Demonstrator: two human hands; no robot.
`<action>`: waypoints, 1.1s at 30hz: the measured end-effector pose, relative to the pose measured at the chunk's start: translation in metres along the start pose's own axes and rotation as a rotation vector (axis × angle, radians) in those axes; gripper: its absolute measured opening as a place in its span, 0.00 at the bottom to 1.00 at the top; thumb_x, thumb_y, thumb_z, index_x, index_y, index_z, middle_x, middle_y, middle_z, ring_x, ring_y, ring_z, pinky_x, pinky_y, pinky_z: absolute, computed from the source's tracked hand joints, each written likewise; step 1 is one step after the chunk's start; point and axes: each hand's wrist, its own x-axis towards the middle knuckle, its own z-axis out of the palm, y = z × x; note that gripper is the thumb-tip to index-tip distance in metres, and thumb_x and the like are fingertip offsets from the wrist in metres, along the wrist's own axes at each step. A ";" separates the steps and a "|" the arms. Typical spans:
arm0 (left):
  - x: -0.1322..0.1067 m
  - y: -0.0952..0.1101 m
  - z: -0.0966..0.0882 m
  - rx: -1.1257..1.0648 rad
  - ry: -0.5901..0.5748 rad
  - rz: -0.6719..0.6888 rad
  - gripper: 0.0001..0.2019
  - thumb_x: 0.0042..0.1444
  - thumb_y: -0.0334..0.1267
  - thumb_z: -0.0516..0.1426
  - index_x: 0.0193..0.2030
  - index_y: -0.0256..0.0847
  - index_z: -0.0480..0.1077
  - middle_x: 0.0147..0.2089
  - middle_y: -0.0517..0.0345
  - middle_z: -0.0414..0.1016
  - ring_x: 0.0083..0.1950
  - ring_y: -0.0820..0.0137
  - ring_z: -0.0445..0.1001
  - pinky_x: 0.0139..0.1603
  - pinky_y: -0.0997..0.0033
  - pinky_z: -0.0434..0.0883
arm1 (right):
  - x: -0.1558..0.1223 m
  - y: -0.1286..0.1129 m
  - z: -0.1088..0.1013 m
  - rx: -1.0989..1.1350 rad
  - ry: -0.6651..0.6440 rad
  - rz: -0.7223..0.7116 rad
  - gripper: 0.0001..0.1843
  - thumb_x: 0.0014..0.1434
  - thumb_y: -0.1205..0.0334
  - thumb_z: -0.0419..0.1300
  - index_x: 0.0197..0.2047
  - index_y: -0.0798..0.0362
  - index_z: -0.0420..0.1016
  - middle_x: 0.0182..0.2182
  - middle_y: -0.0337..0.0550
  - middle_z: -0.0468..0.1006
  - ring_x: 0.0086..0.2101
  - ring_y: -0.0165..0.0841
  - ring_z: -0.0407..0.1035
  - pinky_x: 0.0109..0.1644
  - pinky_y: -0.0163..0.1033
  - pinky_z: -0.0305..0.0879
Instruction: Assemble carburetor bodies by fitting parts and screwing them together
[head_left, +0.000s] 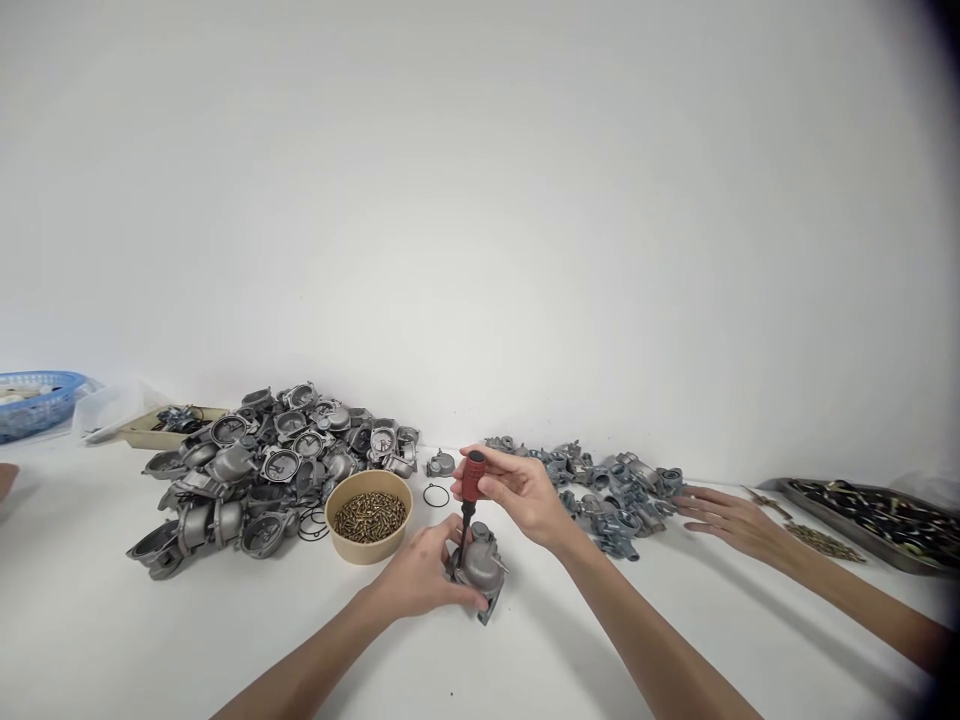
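My right hand (529,500) is closed around the red handle of a screwdriver (472,475), which stands upright with its dark shaft pointing down. Its tip meets the near-left side of a grey metal carburetor (481,570) on the white table. My left hand (424,572) grips that carburetor from the left, thumb along its front edge. Just behind my left hand is a tan paper bowl (346,545) full of small brass-coloured screws (371,516). A black rubber ring (436,495) and a loose metal float bowl (440,463) lie beyond the screwdriver.
At left rises a large heap of grey float bowls (281,465), with a beige tray (146,432) and blue basket (45,400) beyond. Bluish carburetor bodies (622,500) lie at right, where a co-worker's hand (731,520) reaches. A metal tray (892,540) holds dark parts.
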 end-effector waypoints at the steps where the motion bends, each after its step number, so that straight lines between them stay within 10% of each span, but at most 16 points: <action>1: 0.000 0.000 0.000 0.011 0.004 -0.015 0.37 0.35 0.56 0.74 0.49 0.43 0.68 0.44 0.53 0.72 0.39 0.61 0.69 0.38 0.63 0.65 | 0.000 -0.001 0.001 -0.004 0.005 -0.003 0.22 0.62 0.57 0.67 0.58 0.52 0.76 0.45 0.51 0.82 0.42 0.43 0.80 0.52 0.57 0.77; 15: 0.003 -0.001 -0.003 -0.082 -0.078 0.018 0.36 0.38 0.50 0.75 0.53 0.43 0.69 0.50 0.51 0.73 0.48 0.58 0.70 0.46 0.61 0.66 | -0.001 -0.016 0.012 -0.115 0.077 0.028 0.15 0.61 0.60 0.67 0.52 0.50 0.78 0.44 0.47 0.84 0.42 0.42 0.80 0.47 0.47 0.79; 26: 0.004 -0.003 -0.009 -0.129 -0.124 0.051 0.34 0.35 0.48 0.75 0.50 0.45 0.70 0.51 0.58 0.74 0.44 0.65 0.70 0.37 0.72 0.66 | -0.012 -0.052 -0.040 -0.150 0.125 -0.101 0.15 0.60 0.62 0.69 0.51 0.51 0.76 0.41 0.49 0.83 0.39 0.45 0.82 0.42 0.49 0.80; 33: 0.005 -0.005 -0.012 -0.212 -0.153 0.057 0.33 0.35 0.44 0.76 0.49 0.44 0.70 0.51 0.58 0.75 0.43 0.66 0.72 0.33 0.74 0.65 | -0.014 -0.048 -0.051 -0.208 -0.071 0.023 0.16 0.62 0.57 0.67 0.50 0.54 0.74 0.41 0.52 0.82 0.38 0.43 0.80 0.42 0.49 0.78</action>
